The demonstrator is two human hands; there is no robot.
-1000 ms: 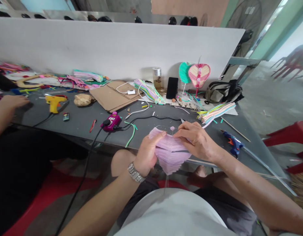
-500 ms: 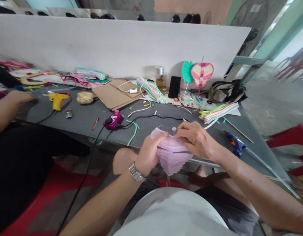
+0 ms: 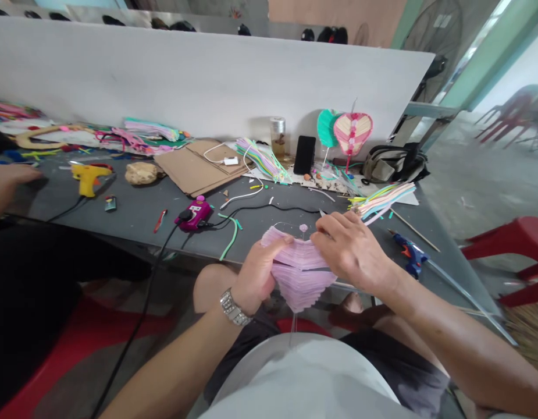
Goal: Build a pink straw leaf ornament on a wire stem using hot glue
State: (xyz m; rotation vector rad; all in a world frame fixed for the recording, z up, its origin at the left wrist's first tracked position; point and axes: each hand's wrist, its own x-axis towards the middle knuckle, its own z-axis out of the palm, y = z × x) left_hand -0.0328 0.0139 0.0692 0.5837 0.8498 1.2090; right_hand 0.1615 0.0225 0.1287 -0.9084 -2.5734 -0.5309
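Note:
A lilac heart-shaped fan (image 3: pixel 302 285), built of ridged strips laid in a V, hangs over my lap with thin wires below its point. My left hand (image 3: pixel 260 265) is closed on its left side, thumb on the front. At the upper right edge, my right hand (image 3: pixel 351 247) is closed with its fingertips against the strips. A small pointed metal tip (image 3: pixel 323 213) shows above these fingers; what it belongs to is hidden. A dark gap crosses the fan's middle. Above the top edge stand a thin wire loop and a small lilac knob (image 3: pixel 303 228).
A blue glue gun (image 3: pixel 410 255) lies right and a yellow glue gun (image 3: pixel 89 177) left, near another person's hand (image 3: pixel 15 174). A magenta power socket (image 3: pixel 193 214) trails black cable. Behind are pastel strips (image 3: pixel 266 161), cardboard (image 3: pixel 194 169), a phone (image 3: pixel 304 155) and a pink heart fan (image 3: pixel 353 132).
My right hand has turned and shifted so its back covers more of the fan's right edge. The left hand keeps its hold. The whole view has shifted slightly.

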